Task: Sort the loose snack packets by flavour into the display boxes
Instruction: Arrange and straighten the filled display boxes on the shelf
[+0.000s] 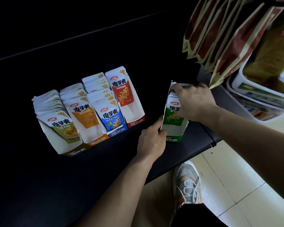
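boxes (135, 122): four in a row, a fifth green box (173, 131) pinched by left grip (152, 140), right grip (193, 102) clasping its packets (169, 118).

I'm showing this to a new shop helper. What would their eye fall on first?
The bright row of four packed display boxes, olive, orange, blue and red, stands mid-left on the dark surface. Right of it, the left hand grips the green box while the right hand pinches the green packets inside it.

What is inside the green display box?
The green box holds upright green packets. The right hand covers most of them, so their number is hidden.
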`<state>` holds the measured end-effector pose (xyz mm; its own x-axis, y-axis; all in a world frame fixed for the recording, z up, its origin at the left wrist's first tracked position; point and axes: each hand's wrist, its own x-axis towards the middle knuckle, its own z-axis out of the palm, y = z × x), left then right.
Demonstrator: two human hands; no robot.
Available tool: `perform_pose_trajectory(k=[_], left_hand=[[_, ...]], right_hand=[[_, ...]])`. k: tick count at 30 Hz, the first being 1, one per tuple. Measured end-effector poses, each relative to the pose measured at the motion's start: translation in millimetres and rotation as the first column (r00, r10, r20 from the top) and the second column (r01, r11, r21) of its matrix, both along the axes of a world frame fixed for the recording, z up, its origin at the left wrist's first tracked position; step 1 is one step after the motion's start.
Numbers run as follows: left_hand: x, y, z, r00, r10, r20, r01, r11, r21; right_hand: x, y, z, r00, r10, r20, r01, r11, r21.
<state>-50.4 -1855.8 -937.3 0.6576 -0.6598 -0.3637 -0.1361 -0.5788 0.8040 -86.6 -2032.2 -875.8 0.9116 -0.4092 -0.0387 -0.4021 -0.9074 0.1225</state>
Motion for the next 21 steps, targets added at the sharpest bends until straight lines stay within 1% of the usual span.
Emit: perform_pose_trajectory(k=[3, 6, 11, 13, 15, 16, 18, 19, 21], left_hand=[[-1, 2, -1, 1.000, -0.008, -0.009, 0.008, 1.000, -0.002], [1, 3, -2, 1.000, -0.011, -0.012, 0.011, 1.000, -0.006], [1, 5, -6, 1.000, -0.024, -0.006, 0.024, 1.000, -0.009], [1, 5, -8, 1.000, -0.016, -0.005, 0.015, 1.000, -0.015], [0, 5, -9, 1.000, -0.003, 0.007, 0.003, 1.000, -0.007], [-1, 5, -9, 1.000, -0.001, 0.008, 0.001, 1.000, -0.005], [-2, 5, -10, 1.000, -0.013, 0.009, 0.013, 1.000, -0.009], [-3, 5, -11, 1.000, -0.017, 0.011, 0.017, 1.000, -0.012], [-4, 4, -13, 1.000, -0.011, 0.015, 0.011, 1.000, -0.008]], right_hand=[[5, -10, 4, 1.000, 0.010, -0.025, -0.008, 0.996, 0.085], [7, -15, 2, 0.999, 0.025, -0.043, -0.021, 0.995, 0.097], [3, -14, 1, 0.996, 0.048, 0.069, -0.046, 0.999, -0.024], [5, -7, -2, 0.999, 0.019, 0.050, -0.017, 0.999, -0.042], [8, -3, -4, 0.999, -0.036, 0.027, 0.036, 0.999, 0.001], [9, -4, -4, 0.998, -0.050, 0.029, 0.049, 0.997, 0.054], [9, -11, -1, 0.999, -0.041, 0.033, 0.034, 0.982, 0.187], [9, -16, -1, 0.999, -0.026, 0.027, 0.019, 0.974, 0.228], [10, -21, 2, 1.000, -0.002, 0.008, 0.000, 0.970, 0.242]])
